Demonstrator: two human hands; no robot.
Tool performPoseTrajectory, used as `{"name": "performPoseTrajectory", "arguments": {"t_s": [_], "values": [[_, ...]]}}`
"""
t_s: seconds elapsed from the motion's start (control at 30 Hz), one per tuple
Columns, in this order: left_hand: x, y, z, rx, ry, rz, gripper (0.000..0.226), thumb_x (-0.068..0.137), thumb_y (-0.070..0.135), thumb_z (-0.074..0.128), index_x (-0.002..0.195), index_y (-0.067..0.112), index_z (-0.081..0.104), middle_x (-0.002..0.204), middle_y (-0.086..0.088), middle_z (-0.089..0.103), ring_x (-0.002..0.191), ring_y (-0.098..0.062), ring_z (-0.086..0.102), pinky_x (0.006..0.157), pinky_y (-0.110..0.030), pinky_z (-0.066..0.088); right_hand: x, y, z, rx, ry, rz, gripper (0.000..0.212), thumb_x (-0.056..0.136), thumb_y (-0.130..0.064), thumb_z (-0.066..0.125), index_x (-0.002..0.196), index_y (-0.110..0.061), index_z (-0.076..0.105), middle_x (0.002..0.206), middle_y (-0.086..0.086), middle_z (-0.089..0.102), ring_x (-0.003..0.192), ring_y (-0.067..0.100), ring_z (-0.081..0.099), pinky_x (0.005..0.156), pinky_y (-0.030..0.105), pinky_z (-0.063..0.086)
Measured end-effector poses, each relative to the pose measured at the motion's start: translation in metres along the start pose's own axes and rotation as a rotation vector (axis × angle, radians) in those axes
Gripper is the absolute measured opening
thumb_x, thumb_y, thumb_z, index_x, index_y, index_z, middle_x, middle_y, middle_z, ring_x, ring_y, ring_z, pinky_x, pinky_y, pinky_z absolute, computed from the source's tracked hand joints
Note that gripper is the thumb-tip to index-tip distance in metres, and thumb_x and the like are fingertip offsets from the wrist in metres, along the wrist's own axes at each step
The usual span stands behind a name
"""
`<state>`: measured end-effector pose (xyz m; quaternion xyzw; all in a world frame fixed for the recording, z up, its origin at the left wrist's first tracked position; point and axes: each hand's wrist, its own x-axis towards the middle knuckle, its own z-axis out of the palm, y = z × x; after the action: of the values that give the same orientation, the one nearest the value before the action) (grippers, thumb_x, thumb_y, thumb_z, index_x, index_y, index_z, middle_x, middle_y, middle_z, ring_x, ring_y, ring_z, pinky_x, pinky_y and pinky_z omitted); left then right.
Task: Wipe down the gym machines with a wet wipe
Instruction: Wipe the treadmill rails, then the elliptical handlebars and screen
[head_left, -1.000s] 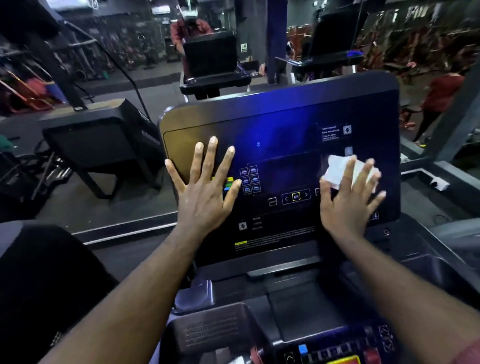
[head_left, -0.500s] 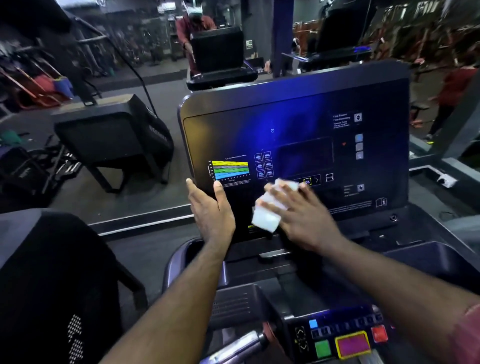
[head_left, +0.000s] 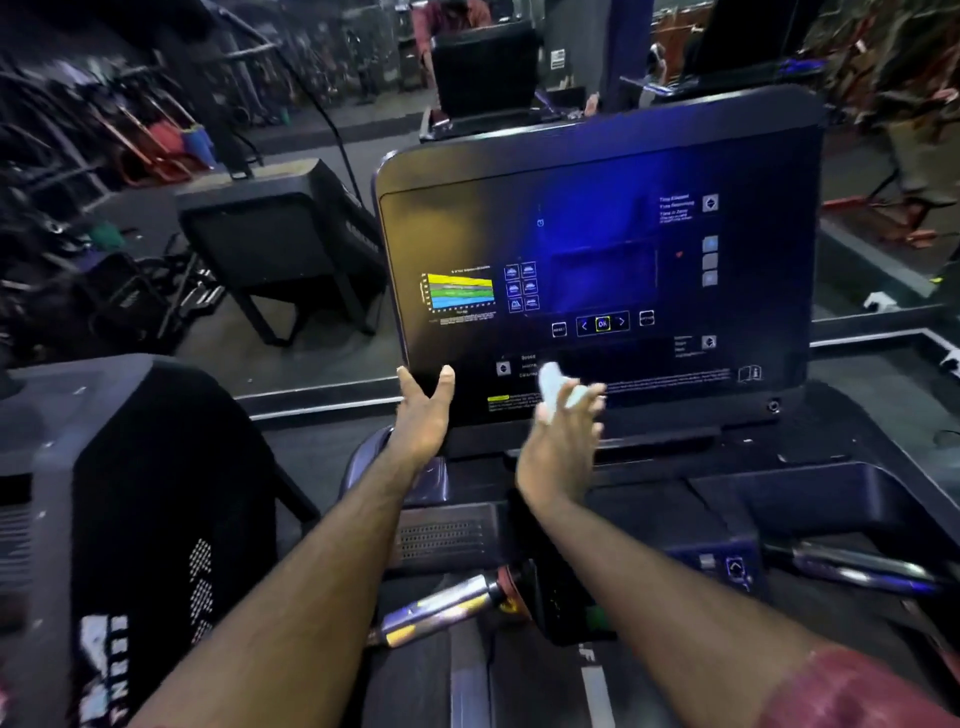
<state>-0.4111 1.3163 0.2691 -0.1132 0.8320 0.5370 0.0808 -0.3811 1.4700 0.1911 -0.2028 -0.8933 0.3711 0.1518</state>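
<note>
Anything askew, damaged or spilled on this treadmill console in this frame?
Nothing stands out. The console looks intact, with no crack or spill that I can see. The left hand is at its lower left corner; the right hand, blurred, has the wet wipe near its bottom edge.
</note>
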Motion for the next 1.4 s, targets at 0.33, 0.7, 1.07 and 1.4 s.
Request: {"name": "performPoseTrajectory", "arguments": {"t_s": [0.33,0.7,1.07,1.4], "values": [[-0.129,-0.022,0.057,-0.132,-0.084,0.053,0.045,0.104,0.045,0.062,0.139,0.017,0.062,0.139,-0.003,0.066,0.12,-0.019,0.063,0.105,-0.037,0.048,-0.058,0.066,-0.093,0.413,-0.438,0.021,0.049,0.107,-0.051,0.04,0.098,-0.013,0.07,0.101,0.008,0.076,0.095,0.032,0.069,0.078,0.038,0.051],[-0.229,-0.062,0.099,-0.102,-0.169,-0.047,0.025,0.102,0.017,0.068,0.124,0.005,0.068,0.093,-0.006,0.07,0.058,0.001,0.058,0.049,-0.013,0.04,-0.118,0.138,-0.171,0.787,-0.627,0.245,0.016,0.104,-0.01,0.06,0.107,-0.001,0.072,0.106,0.019,0.077,0.088,0.028,0.069,0.077,0.041,0.053],[-0.281,-0.115,0.066,-0.304,-0.144,-0.16,0.013,0.09,-0.003,0.078,0.102,-0.002,0.076,0.101,-0.026,0.077,0.087,-0.031,0.072,0.089,-0.046,0.06,-0.209,0.118,-0.164,0.688,-0.818,0.111,0.011,0.1,-0.012,0.067,0.103,-0.004,0.075,0.095,0.008,0.08,0.082,0.012,0.071,0.07,0.024,0.054],[-0.312,-0.177,-0.012,-0.451,-0.015,-0.161,0.011,0.1,0.012,0.072,0.09,0.01,0.066,0.079,-0.01,0.069,0.066,-0.015,0.066,0.056,-0.029,0.051,-0.29,0.068,-0.118,0.808,-0.94,0.218,0.028,0.092,-0.006,0.075,0.119,-0.001,0.068,0.113,0.017,0.077,0.102,0.029,0.075,0.086,0.04,0.062]]}}
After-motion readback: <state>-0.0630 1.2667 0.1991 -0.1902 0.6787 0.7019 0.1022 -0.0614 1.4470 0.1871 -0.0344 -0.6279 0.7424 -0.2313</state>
